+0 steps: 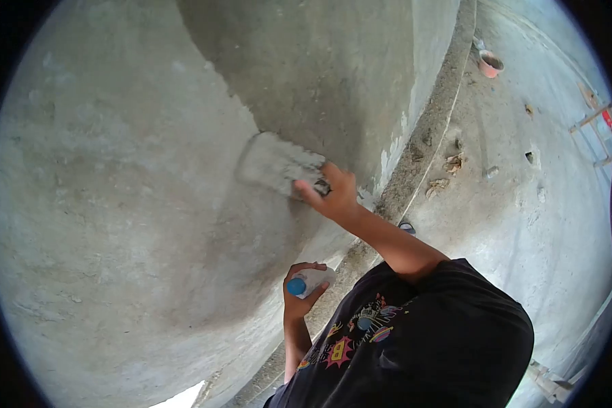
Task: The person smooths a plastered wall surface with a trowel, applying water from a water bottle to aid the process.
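Stretched out against the wall, my right hand (334, 192) is closed on the near end of a flat, pale grey rectangular tool (279, 162). The tool is blurred and lies close against the plastered wall (129, 183), where a lighter coat meets a darker grey patch (319, 75). Its handle is hidden behind my fingers, and I cannot tell its exact kind. Lower down and nearer my body, my left hand (304, 296) wraps round a pale bottle (317, 277), with its blue cap (296, 286) facing the camera.
A rough concrete ledge (415, 160) runs along the foot of the wall. On the floor beyond stands a pinkish bucket (490, 64). Dry leaves and debris (453, 163) lie nearby. A wooden frame (591, 117) stands at the far right. One shoe (406, 227) shows beside my arm.
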Tool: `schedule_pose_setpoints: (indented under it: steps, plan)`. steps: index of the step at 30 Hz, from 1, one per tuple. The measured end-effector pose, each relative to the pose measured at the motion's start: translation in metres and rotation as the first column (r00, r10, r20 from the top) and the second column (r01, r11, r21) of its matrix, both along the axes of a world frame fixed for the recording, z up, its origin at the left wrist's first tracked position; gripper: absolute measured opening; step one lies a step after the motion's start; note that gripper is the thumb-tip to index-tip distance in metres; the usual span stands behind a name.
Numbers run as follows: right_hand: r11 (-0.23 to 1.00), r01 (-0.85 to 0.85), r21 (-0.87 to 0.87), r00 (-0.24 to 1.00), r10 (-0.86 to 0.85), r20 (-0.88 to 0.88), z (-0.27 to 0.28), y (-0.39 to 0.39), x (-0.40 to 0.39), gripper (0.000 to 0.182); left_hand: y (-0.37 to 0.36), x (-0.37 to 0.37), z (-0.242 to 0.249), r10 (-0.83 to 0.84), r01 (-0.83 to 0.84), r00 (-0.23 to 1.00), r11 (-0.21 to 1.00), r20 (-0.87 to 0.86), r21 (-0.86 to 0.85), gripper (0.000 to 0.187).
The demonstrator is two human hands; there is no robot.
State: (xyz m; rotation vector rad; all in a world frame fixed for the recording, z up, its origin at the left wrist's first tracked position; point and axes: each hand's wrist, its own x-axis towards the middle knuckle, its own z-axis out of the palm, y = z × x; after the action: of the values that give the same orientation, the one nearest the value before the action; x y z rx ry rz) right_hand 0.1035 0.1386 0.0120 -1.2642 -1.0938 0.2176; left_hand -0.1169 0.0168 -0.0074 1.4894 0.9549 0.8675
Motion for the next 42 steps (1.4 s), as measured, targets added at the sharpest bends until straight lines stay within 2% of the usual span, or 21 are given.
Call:
schedule_pose_setpoints:
  steps: [2,5,8,10,11,14,16,18,20,24,26,28,29,31,33,35,38,39,40,41,42]
  plan:
    - [0.999,-0.021,-0.036,0.991,0.016,-0.131,-0.071,0.02,0.003,0.051,0.002,0.004,0.0,0.019,-0.018,0.999,1.0,0.043,-0.021,0.047]
    - [0.907,0.171,-0.384,0.829,-0.343,-0.442,-0.119,0.021,0.002,0.05,-0.013,0.001,-0.007,0.055,-0.051,0.997,0.996,0.055,-0.073,0.049]
    - [0.933,0.184,-0.31,0.935,-0.263,-0.237,-0.059,-0.005,-0.019,0.049,-0.01,0.007,-0.007,0.031,-0.028,0.999,0.992,0.027,-0.119,0.05]
    - [0.994,-0.069,0.087,0.997,0.065,0.038,-0.059,-0.011,-0.026,0.046,-0.013,0.008,-0.007,0.026,-0.024,1.0,0.988,0.008,-0.152,0.05]
    - [0.998,-0.035,-0.047,0.987,0.042,0.155,-0.073,-0.01,-0.017,0.046,-0.015,0.008,-0.005,0.029,-0.028,1.0,0.987,0.003,-0.16,0.05]
    - [0.938,0.106,-0.331,0.965,-0.178,-0.193,-0.114,0.011,0.014,0.055,-0.02,0.012,-0.004,-0.03,0.034,0.998,0.995,0.048,-0.093,0.05]
    - [0.754,0.018,-0.656,0.722,-0.464,-0.514,-0.122,0.022,0.027,0.066,-0.025,0.012,-0.008,0.032,-0.026,0.998,0.992,0.046,-0.121,0.049]
    - [0.857,0.051,-0.513,0.81,-0.336,-0.481,-0.103,0.006,-0.009,0.069,-0.018,0.013,-0.01,0.047,-0.041,0.998,0.992,0.048,-0.12,0.049]
    - [0.998,-0.006,-0.068,0.987,-0.005,-0.162,-0.066,-0.014,-0.015,0.067,-0.021,0.012,-0.013,0.031,-0.026,0.999,0.987,0.024,-0.16,0.049]
    - [0.914,0.184,-0.361,0.931,-0.28,-0.233,-0.113,0.01,0.002,0.062,-0.023,0.006,-0.014,0.06,-0.058,0.998,0.986,0.005,-0.159,0.049]
    - [0.74,-0.303,-0.6,0.332,-0.509,-0.795,-0.122,0.02,0.019,0.06,-0.028,0.004,-0.018,0.065,-0.062,0.998,0.982,0.01,-0.176,0.049]
    - [0.717,-0.202,-0.667,0.472,-0.525,-0.708,-0.1,0.017,-0.009,0.059,-0.024,0.002,-0.022,0.107,-0.101,0.994,0.978,0.024,-0.182,0.049]
    - [0.815,0.215,-0.538,0.729,-0.501,-0.467,-0.095,0.015,-0.031,0.06,-0.024,0.001,-0.022,0.094,-0.097,0.995,0.98,-0.026,-0.176,0.05]
    - [0.835,0.509,-0.209,0.832,-0.54,-0.129,-0.089,0.012,-0.033,0.06,-0.026,0.0,-0.017,0.093,-0.096,0.995,0.979,-0.022,-0.18,0.049]
    - [0.979,0.102,-0.174,0.983,-0.126,-0.134,-0.079,0.004,0.002,0.063,-0.027,-0.001,-0.014,0.113,-0.114,0.993,0.978,-0.018,-0.176,0.049]
    - [0.911,0.016,-0.412,0.852,-0.228,-0.471,-0.119,0.024,0.028,0.058,-0.03,-0.003,-0.012,0.138,-0.137,0.99,0.979,-0.002,-0.153,0.049]
    - [0.788,-0.138,-0.6,0.484,-0.475,-0.735,-0.14,0.041,0.045,0.051,-0.034,-0.005,-0.013,0.158,-0.159,0.987,0.976,-0.018,-0.149,0.048]
    - [0.796,-0.14,-0.589,0.489,-0.462,-0.74,-0.127,0.04,0.031,0.051,-0.032,-0.005,-0.012,0.163,-0.163,0.987,0.977,-0.012,-0.135,0.048]
    - [0.9,0.152,-0.409,0.801,-0.355,-0.482,-0.1,0.031,0.008,0.051,-0.031,-0.004,-0.012,0.138,-0.142,0.99,0.982,-0.038,-0.125,0.048]
    - [0.942,0.319,-0.101,0.94,-0.328,-0.094,-0.077,0.022,-0.003,0.052,-0.031,-0.004,-0.011,0.114,-0.122,0.991,0.985,-0.071,-0.122,0.048]
    - [0.944,0.315,-0.102,0.941,-0.324,-0.093,-0.058,0.015,0.001,0.052,-0.031,-0.001,-0.01,0.118,-0.127,0.99,0.984,-0.071,-0.123,0.048]
